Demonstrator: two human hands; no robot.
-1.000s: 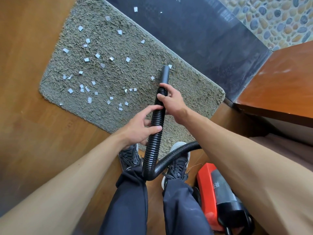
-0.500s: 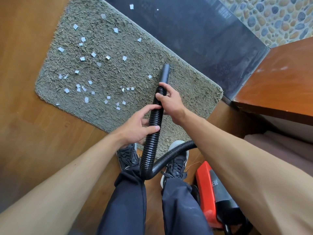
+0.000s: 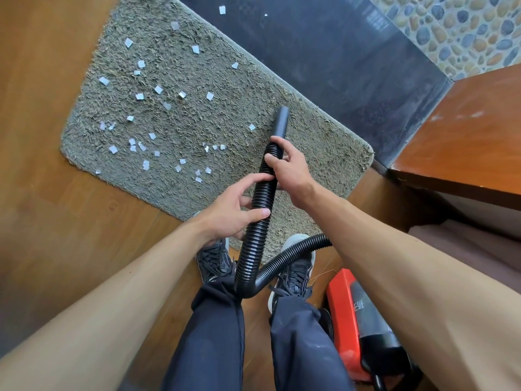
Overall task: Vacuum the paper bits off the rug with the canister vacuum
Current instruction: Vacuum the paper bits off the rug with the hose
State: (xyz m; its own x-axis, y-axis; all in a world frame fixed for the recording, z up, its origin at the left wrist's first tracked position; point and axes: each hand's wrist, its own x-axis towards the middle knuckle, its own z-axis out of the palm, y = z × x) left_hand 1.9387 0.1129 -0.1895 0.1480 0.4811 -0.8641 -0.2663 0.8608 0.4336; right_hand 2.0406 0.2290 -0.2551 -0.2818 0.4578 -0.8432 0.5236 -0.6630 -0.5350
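Gone: white paper bit at nozzle (image 3: 280,122); my left grip (image 3: 225,214) and right grip (image 3: 289,172) clasp black ribbed hose (image 3: 261,198); kink may choke suction.

L hand (image 3: 229,213), R hand (image 3: 291,174): curled grip.

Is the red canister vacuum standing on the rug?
No, the red canister vacuum stands on the wooden floor beside the right shoe, off the rug.
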